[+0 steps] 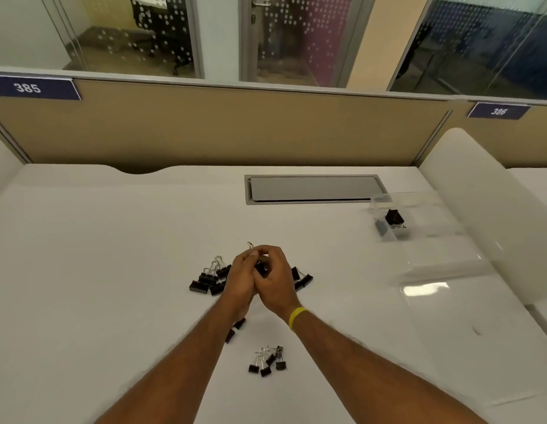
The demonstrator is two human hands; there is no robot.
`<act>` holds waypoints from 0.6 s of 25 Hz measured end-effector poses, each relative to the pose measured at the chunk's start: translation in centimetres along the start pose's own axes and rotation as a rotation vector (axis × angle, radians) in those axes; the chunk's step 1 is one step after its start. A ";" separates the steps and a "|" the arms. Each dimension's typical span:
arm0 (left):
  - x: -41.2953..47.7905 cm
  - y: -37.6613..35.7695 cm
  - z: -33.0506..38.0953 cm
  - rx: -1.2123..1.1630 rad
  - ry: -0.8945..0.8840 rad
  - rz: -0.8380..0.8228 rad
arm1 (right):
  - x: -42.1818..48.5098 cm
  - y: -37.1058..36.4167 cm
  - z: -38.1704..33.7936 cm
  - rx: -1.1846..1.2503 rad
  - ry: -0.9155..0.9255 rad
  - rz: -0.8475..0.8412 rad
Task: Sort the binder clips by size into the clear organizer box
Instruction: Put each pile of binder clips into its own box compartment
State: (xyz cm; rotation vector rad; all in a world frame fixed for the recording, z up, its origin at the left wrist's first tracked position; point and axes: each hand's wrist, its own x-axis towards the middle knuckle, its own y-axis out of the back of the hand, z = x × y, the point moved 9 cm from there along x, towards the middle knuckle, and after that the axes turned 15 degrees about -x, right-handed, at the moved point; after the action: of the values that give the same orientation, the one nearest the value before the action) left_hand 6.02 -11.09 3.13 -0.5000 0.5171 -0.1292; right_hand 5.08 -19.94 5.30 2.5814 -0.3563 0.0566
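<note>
Bearings: clock face centred on the joined hands, 12 pointing away from the person.
Left hand (240, 276): fingers curled, pinching the held clip (260, 267) from the left.
Right hand (275, 281): fingers curled round the same clip from the right; yellow wristband (296, 318) on the wrist.
Held clip: black, raised between both hands over the desk (113, 270), one wire handle poking up at 12.
Large-clip pile (209, 278): at 9, just beside the left hand.
Right-side clips (303, 280): at 3, partly hidden behind the right hand.
Small clips (267, 361): cluster at 6, between the forearms.
Stray clips (235, 329): two at 7, against the left forearm.
Organizer box (388, 234): clear, at 2, well apart.
Boxed clip (394, 218): one, inside the box's left end; compartment unclear.
</note>
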 end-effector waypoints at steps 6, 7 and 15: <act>-1.8 -3.8 -2.9 0.004 -0.016 -0.014 | -2.5 4.8 2.0 -0.079 0.029 0.025; -2.0 -4.7 -3.5 0.006 -0.019 -0.017 | -2.7 5.5 2.8 -0.109 0.015 0.024; -0.4 -14.7 -8.4 -0.005 0.064 -0.083 | -2.1 16.6 8.6 -0.194 -0.084 0.145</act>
State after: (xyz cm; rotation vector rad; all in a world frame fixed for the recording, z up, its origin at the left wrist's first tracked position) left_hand 1.51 -27.33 4.20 -0.5238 0.5595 -0.2244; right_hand -1.56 -37.53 5.94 2.3682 -0.5526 -0.0333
